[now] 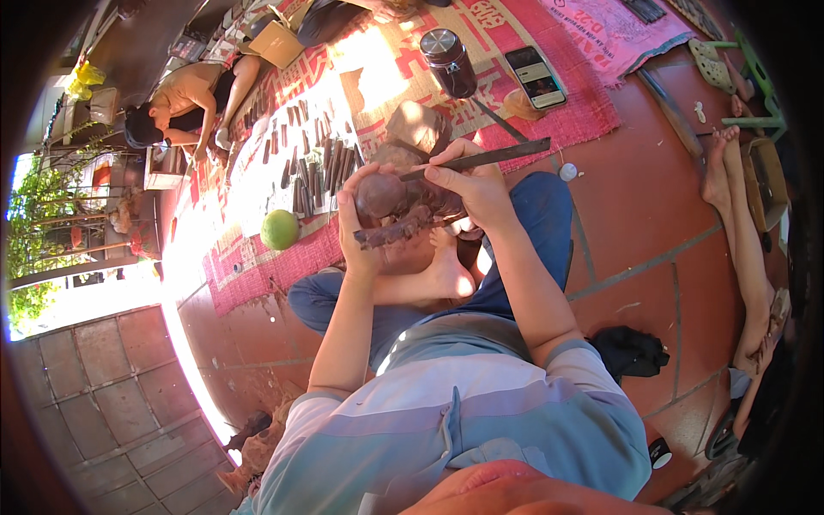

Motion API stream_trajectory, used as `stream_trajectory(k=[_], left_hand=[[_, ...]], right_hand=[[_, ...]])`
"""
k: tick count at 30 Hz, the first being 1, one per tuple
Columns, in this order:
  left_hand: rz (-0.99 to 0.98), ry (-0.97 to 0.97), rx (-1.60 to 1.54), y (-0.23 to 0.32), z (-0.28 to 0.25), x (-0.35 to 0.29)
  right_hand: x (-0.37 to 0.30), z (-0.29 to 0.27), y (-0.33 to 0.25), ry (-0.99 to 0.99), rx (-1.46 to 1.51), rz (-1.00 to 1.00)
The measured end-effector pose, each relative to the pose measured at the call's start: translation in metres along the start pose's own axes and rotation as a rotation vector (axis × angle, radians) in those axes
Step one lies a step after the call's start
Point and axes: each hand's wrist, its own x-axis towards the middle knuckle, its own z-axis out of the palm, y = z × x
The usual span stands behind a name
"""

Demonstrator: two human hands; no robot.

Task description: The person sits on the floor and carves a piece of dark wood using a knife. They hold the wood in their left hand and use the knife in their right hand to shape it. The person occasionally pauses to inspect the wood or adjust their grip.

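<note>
From the head view, I see the left hand (355,225) curled round a brown carved piece (382,197) above the lap, the right hand (474,184) pinching a dark flat tool (515,153) — shaping looks partly done, what remains I can't tell. A wooden block (418,127) crowds the front; floor tiles (635,202) give room rightward.

Lumpy brown carving (381,196) (perhaps wood), held beside a slim, slanting dark tool (506,154).

two hands (474,187), one brown carving (396,230), one long dark tool (524,150), one phone (536,79), one metal-lidded jar (450,67), one round green fruit (280,230), loads of smaller tools (328,156) (lost count lol, easily two dozen)
</note>
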Motion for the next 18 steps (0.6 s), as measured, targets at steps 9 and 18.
stream_trajectory(k=[9, 18], left_hand=[[0.176, -0.091, 0.181, -0.010, -0.011, -0.003], [0.221, -0.184, 0.383, -0.008, -0.020, -0.004]], right_hand=[[-0.011, -0.027, -0.018, 0.211, -0.005, 0.029], [-0.061, -0.049, -0.011, 0.203, -0.072, 0.056]])
